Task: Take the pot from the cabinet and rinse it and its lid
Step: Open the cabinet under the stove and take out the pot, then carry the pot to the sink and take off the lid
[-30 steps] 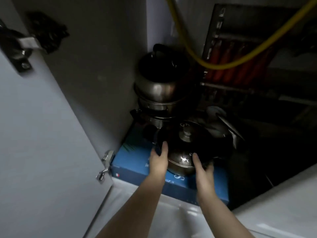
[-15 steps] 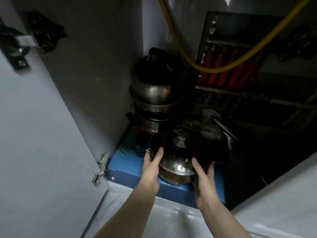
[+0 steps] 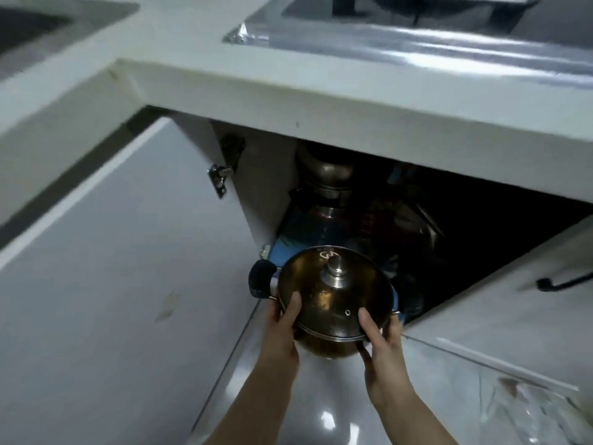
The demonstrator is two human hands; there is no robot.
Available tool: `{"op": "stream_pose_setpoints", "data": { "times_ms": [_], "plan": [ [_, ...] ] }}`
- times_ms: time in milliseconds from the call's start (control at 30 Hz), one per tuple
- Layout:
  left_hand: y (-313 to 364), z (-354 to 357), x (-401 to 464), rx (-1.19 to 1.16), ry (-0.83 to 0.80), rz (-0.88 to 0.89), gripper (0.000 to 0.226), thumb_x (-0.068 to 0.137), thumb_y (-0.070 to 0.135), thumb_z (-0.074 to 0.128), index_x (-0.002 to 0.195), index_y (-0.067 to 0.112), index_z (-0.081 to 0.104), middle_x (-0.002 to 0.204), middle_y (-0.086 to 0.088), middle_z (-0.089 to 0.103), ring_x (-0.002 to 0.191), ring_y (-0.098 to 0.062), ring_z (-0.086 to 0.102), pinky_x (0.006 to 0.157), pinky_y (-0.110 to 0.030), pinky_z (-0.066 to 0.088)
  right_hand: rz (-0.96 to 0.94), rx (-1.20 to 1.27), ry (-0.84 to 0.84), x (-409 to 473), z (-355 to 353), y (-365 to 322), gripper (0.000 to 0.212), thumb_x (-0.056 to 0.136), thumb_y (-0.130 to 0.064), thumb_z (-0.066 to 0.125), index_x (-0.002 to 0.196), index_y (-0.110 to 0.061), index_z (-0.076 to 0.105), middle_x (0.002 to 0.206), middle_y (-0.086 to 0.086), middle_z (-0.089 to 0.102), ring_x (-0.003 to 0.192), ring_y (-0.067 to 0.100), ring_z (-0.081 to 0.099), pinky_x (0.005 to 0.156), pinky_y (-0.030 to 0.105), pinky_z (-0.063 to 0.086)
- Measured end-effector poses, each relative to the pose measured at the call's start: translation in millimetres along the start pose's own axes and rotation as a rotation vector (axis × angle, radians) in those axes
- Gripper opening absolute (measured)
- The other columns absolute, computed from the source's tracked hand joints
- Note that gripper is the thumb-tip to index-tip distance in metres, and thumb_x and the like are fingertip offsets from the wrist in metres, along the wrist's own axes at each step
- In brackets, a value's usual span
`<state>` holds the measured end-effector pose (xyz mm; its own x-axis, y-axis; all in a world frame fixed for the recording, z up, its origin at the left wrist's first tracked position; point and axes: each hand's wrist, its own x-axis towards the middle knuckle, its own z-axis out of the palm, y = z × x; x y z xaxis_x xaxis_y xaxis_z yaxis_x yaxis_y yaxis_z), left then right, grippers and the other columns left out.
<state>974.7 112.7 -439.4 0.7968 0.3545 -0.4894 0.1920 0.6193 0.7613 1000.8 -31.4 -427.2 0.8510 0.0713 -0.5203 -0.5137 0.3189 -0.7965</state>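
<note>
A steel pot (image 3: 327,343) with black side handles is held in the air in front of the open cabinet (image 3: 449,226), above the floor. Its glass lid (image 3: 324,293) with a metal knob sits on top. My left hand (image 3: 284,326) grips the pot's left rim with the thumb on the lid. My right hand (image 3: 382,338) grips the right rim, its thumb also on the lid.
A stack of larger steel pots (image 3: 327,184) stands on a blue box (image 3: 288,248) deep in the cabinet. The open white door (image 3: 112,268) hangs at the left. Above run the white countertop (image 3: 288,91), a sink (image 3: 29,30) at top left and a foil-lined stove (image 3: 449,30).
Both hands have lifted the lidded pot off the blue box and drawn it out of the cabinet toward me. The view has risen, so the countertop now shows.
</note>
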Motion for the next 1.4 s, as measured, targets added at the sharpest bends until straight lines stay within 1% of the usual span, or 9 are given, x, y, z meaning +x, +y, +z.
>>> {"op": "stream_pose_setpoints", "data": {
  "times_ms": [167, 267, 367, 567, 833, 1000, 1167, 1300, 1400],
  "plan": [
    [55.0, 13.8, -91.2, -0.008, 0.081, -0.017, 0.048, 0.077, 0.024, 0.064, 0.123, 0.034, 0.057, 0.108, 0.013, 0.072, 0.107, -0.014, 0.06, 0.086, -0.036, 0.049, 0.068, -0.028, -0.018, -85.7, 13.9, -43.8, 0.068, 0.08, -0.02, 0.068, 0.136, -0.039, 0.037, 0.128, -0.01, 0.054, 0.113, 0.011, 0.052, 0.103, 0.039, 0.037],
    [85.1, 25.0, -138.5, -0.029, 0.149, -0.027, 0.055, 0.076, 0.023, 0.065, 0.129, 0.031, 0.053, 0.115, 0.01, 0.068, 0.11, -0.015, 0.058, 0.086, -0.035, 0.048, 0.105, -0.043, -0.026, -131.9, 22.5, -76.2, 0.07, 0.078, -0.021, 0.069, 0.137, -0.039, 0.037, 0.131, -0.009, 0.052, 0.12, 0.016, 0.048, 0.108, 0.041, 0.035],
    [114.7, 40.2, -184.5, -0.044, 0.2, -0.028, 0.055, 0.079, 0.02, 0.066, 0.131, 0.028, 0.051, 0.123, 0.005, 0.063, 0.112, -0.017, 0.057, 0.086, -0.036, 0.048, 0.114, -0.045, -0.04, -174.6, 30.2, -112.2, 0.066, 0.079, -0.019, 0.069, 0.135, -0.038, 0.039, 0.128, -0.009, 0.054, 0.114, 0.014, 0.05, 0.101, 0.038, 0.038],
    [181.6, 82.1, -270.7, -0.072, 0.249, 0.023, 0.047, 0.081, 0.021, 0.065, 0.126, 0.027, 0.054, 0.121, 0.003, 0.062, 0.104, -0.013, 0.056, 0.072, -0.031, 0.044, 0.125, -0.051, -0.109, -241.4, 47.9, -188.0, 0.064, 0.078, -0.016, 0.069, 0.131, -0.04, 0.041, 0.123, -0.005, 0.056, 0.115, 0.02, 0.05, 0.096, 0.037, 0.039],
    [258.2, 105.6, -334.6, -0.141, 0.257, 0.128, 0.06, 0.07, 0.025, 0.075, 0.127, 0.032, 0.055, 0.122, 0.005, 0.065, 0.109, -0.018, 0.06, 0.084, -0.034, 0.05, 0.071, -0.071, -0.273, -289.9, 90.8, -267.7, 0.058, 0.081, -0.01, 0.067, 0.128, -0.034, 0.043, 0.124, 0.0, 0.055, 0.104, 0.02, 0.055, 0.089, 0.036, 0.04],
    [317.8, 100.0, -341.6, -0.254, 0.236, 0.243, 0.042, 0.082, 0.011, 0.065, 0.121, 0.027, 0.058, 0.116, 0.001, 0.068, 0.088, -0.011, 0.071, 0.059, -0.025, 0.057, -0.019, -0.123, -0.444, -297.7, 148.7, -301.3, 0.06, 0.078, -0.013, 0.07, 0.129, -0.034, 0.048, 0.125, -0.002, 0.061, 0.113, 0.022, 0.058, 0.098, 0.042, 0.045],
    [374.7, 61.9, -323.9, -0.276, 0.265, 0.322, 0.056, 0.068, 0.019, 0.074, 0.121, 0.021, 0.06, 0.124, -0.005, 0.066, 0.115, -0.026, 0.061, 0.1, -0.047, 0.046, -0.086, -0.147, -0.541, -296.8, 230.1, -317.2, 0.055, 0.076, -0.01, 0.072, 0.124, -0.029, 0.053, 0.115, 0.0, 0.067, 0.101, 0.019, 0.065, 0.086, 0.038, 0.052],
    [420.4, 24.3, -302.7, -0.324, 0.302, 0.362, 0.056, 0.068, 0.019, 0.075, 0.121, 0.024, 0.06, 0.126, -0.002, 0.064, 0.116, -0.025, 0.06, 0.105, -0.052, 0.041, -0.095, -0.168, -0.599, -289.7, 296.2, -312.5, 0.049, 0.072, -0.01, 0.075, 0.115, -0.025, 0.058, 0.114, 0.008, 0.069, 0.106, 0.028, 0.064, 0.1, 0.05, 0.046],
    [454.9, -3.4, -287.2, -0.318, 0.314, 0.397, 0.052, 0.071, 0.017, 0.074, 0.121, 0.023, 0.06, 0.126, -0.001, 0.064, 0.114, -0.024, 0.06, 0.102, -0.05, 0.044, -0.1, -0.187, -0.629, -284.2, 343.7, -307.0, 0.049, 0.074, -0.006, 0.073, 0.117, -0.02, 0.055, 0.118, 0.01, 0.066, 0.109, 0.027, 0.062, 0.1, 0.047, 0.045]
  ]
}}
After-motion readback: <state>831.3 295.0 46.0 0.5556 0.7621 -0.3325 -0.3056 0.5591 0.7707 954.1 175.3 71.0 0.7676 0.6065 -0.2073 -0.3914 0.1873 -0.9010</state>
